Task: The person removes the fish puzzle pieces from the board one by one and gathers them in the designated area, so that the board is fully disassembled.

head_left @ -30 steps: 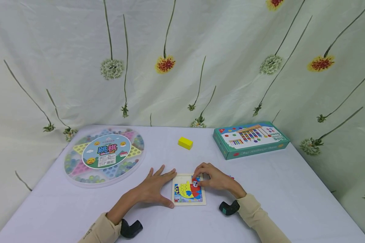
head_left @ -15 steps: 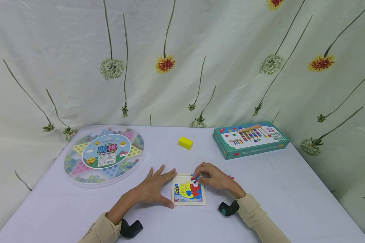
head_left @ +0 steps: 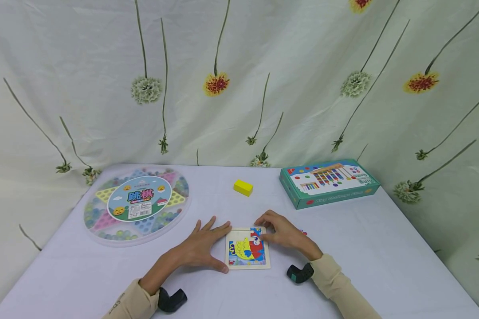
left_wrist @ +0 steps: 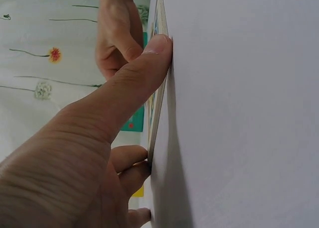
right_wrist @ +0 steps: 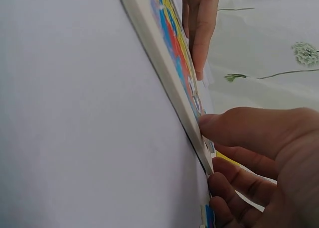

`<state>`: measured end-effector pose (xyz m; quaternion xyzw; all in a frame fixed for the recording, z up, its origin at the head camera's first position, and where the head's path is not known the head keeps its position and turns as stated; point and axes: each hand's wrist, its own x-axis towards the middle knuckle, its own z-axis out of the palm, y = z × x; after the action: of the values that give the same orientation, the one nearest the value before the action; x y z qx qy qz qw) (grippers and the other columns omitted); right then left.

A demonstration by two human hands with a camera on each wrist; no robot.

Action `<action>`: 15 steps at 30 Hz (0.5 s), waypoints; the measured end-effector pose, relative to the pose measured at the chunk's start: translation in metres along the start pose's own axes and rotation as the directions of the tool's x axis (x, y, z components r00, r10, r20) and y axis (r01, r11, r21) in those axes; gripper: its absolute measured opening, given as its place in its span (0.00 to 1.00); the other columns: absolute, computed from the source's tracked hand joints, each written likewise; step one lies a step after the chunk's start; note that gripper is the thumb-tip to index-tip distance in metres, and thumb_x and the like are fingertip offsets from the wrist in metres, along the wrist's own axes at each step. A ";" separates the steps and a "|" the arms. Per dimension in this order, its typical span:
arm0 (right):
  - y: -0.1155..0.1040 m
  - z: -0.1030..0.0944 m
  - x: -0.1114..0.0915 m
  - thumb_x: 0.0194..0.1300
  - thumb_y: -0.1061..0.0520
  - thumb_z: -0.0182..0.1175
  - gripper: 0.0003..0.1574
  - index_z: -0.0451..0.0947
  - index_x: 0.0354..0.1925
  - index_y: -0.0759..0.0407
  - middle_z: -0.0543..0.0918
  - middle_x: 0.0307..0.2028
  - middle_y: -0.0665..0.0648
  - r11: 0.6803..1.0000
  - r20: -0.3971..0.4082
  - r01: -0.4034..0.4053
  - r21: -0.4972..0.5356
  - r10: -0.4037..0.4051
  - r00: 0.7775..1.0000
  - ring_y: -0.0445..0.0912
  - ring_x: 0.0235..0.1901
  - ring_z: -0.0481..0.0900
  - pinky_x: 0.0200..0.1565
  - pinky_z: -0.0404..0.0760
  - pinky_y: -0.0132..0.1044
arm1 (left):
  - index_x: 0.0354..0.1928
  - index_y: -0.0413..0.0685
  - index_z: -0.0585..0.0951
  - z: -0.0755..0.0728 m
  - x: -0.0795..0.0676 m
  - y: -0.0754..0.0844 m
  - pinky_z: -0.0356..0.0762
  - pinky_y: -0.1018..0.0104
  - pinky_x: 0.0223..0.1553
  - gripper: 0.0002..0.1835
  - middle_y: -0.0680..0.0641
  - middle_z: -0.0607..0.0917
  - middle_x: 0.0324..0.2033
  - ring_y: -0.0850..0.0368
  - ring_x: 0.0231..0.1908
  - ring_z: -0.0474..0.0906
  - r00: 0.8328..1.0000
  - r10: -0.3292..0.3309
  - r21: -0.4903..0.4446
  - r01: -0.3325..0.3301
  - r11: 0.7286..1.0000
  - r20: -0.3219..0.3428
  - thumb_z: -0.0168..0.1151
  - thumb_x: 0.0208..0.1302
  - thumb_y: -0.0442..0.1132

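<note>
Puzzle tray (head_left: 247, 267) between the hands looks mostly filled, bare wood remaining toward 11 o'clock. The left hand (head_left: 201, 246), fingers spread, touches its 9 o'clock side; the right hand (head_left: 283, 232) pinches a corner piece (head_left: 255, 231) at 1 o'clock. Only the right wrist view clearly shows, toward 5 o'clock, what seems a loose piece (right_wrist: 209, 216) left to place.

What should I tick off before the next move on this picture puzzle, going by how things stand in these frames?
1. Puzzle frame steadied: ok, the left hand touches its left side.
2. Right hand at the corner piece: ok, fingers curled at the upper right.
3. Corner piece lying flat: cannot tell, the fingers partly cover it.
4. Top row filled: not ok, bare wood shows at the upper left.
5. Yellow block out of the way: ok, it sits apart beyond the frame.
</note>
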<state>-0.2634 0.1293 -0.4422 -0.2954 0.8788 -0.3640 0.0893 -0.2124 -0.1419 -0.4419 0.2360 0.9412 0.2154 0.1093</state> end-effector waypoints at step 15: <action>0.000 -0.002 -0.001 0.60 0.61 0.65 0.17 0.80 0.49 0.58 0.79 0.39 0.49 1.000 -0.038 0.000 -0.008 0.000 0.999 0.44 0.40 0.74 0.44 0.77 0.33 | 0.72 0.53 0.63 0.000 -0.001 0.000 0.27 0.34 0.68 0.57 0.53 0.60 0.72 0.41 0.74 0.38 1.000 0.007 -0.009 -0.007 1.000 -0.002 0.74 0.38 0.65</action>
<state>-0.2635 0.1309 -0.4402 -0.2888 0.8817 -0.3662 0.0712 -0.2114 -0.1421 -0.4416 0.2385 0.9395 0.2204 0.1090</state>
